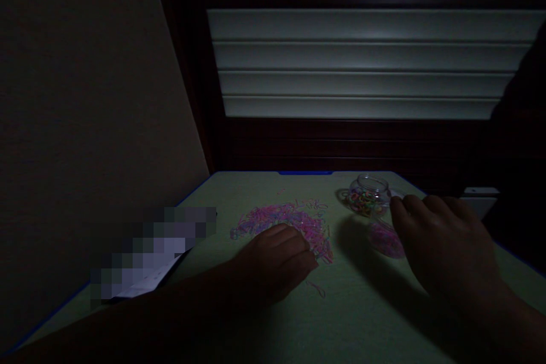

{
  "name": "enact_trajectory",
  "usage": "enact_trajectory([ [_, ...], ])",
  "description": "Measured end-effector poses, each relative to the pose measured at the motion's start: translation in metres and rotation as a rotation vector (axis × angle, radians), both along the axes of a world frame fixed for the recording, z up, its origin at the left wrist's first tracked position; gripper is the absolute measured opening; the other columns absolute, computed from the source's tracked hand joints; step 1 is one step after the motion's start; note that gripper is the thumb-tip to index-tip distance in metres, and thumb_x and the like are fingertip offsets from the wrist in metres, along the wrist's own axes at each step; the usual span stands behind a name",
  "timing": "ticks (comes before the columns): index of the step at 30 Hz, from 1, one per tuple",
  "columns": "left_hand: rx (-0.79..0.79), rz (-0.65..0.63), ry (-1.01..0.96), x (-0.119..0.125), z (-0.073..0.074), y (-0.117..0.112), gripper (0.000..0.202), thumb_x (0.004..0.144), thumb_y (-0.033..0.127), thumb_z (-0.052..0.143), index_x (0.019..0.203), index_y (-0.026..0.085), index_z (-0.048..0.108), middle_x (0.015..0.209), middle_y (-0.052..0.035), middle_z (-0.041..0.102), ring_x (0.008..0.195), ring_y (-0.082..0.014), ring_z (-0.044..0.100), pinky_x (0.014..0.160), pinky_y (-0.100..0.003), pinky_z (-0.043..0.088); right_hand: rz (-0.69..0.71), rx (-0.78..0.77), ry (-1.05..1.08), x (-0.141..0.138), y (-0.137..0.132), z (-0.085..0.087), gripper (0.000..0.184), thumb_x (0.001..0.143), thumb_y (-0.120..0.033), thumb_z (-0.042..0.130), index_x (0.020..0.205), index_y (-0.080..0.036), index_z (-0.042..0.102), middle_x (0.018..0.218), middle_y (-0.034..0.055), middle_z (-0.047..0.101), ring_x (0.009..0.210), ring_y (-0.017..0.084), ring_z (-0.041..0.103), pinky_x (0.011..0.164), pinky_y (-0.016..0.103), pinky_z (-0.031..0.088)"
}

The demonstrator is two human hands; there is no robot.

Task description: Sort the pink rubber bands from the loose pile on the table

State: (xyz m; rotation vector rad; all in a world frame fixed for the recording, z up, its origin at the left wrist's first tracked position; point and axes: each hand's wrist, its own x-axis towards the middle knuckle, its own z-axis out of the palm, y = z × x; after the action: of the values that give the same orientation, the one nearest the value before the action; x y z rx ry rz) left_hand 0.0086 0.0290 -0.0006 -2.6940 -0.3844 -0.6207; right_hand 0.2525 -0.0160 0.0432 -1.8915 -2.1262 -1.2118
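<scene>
A spread of small pink and purple rubber bands (290,219) lies on the pale green table (350,313). My left hand (275,261) rests palm down on the near edge of that spread, fingers curled together against the bands. My right hand (439,244) hovers to the right, fingers bent, its fingertips close to a small clear jar (367,194) lying on its side with mixed-colour bands inside. A smaller pink heap (386,239) lies just left of my right hand. The scene is very dim.
A white paper, partly blurred out (149,261), lies at the table's left edge. A wall stands on the left and a slatted shutter (362,62) behind the table. The table has a blue rim (305,172).
</scene>
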Motion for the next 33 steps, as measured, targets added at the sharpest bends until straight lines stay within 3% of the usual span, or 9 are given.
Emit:
enact_trajectory([
  [14, -0.012, -0.024, -0.028, 0.0006, 0.0006, 0.0, 0.013, 0.084, 0.013, 0.035, 0.081, 0.015, 0.048, 0.074, -0.0027, 0.053, 0.07, -0.0145, 0.045, 0.064, -0.028, 0.036, 0.016, 0.05, -0.021, -0.0006, 0.0001, -0.002, 0.033, 0.072, -0.006, 0.047, 0.104, -0.008, 0.057, 0.082, 0.0093, 0.059, 0.075, 0.026, 0.051, 0.071, 0.039, 0.035],
  [25, -0.035, 0.004, 0.019, 0.0017, 0.0039, -0.0017, 0.018, 0.086, 0.014, 0.031, 0.08, 0.015, 0.049, 0.074, -0.0031, 0.053, 0.069, -0.015, 0.044, 0.064, -0.029, 0.035, 0.133, 0.062, -0.013, -0.002, -0.004, 0.0013, 0.031, 0.072, -0.003, 0.04, 0.095, -0.008, 0.06, 0.08, 0.0105, 0.06, 0.073, 0.027, 0.051, 0.069, 0.04, 0.036],
  [30, -0.037, 0.011, -0.02, 0.0016, 0.0037, -0.0014, 0.018, 0.087, 0.014, 0.033, 0.079, 0.015, 0.049, 0.072, -0.0029, 0.052, 0.068, -0.014, 0.044, 0.064, -0.028, 0.035, 0.294, 0.114, -0.05, -0.0015, -0.0013, -0.0004, 0.031, 0.073, -0.005, 0.043, 0.101, -0.006, 0.059, 0.079, 0.0106, 0.06, 0.072, 0.026, 0.05, 0.07, 0.04, 0.036],
  [33, -0.026, 0.033, 0.002, 0.0012, 0.0012, 0.0004, 0.019, 0.087, 0.017, 0.033, 0.079, 0.015, 0.05, 0.069, -0.0021, 0.05, 0.065, -0.0139, 0.042, 0.06, -0.027, 0.034, 0.576, 0.047, -0.056, -0.0063, 0.0022, -0.0047, 0.024, 0.075, -0.007, 0.046, 0.094, -0.009, 0.06, 0.081, 0.0092, 0.06, 0.072, 0.023, 0.049, 0.072, 0.037, 0.035],
])
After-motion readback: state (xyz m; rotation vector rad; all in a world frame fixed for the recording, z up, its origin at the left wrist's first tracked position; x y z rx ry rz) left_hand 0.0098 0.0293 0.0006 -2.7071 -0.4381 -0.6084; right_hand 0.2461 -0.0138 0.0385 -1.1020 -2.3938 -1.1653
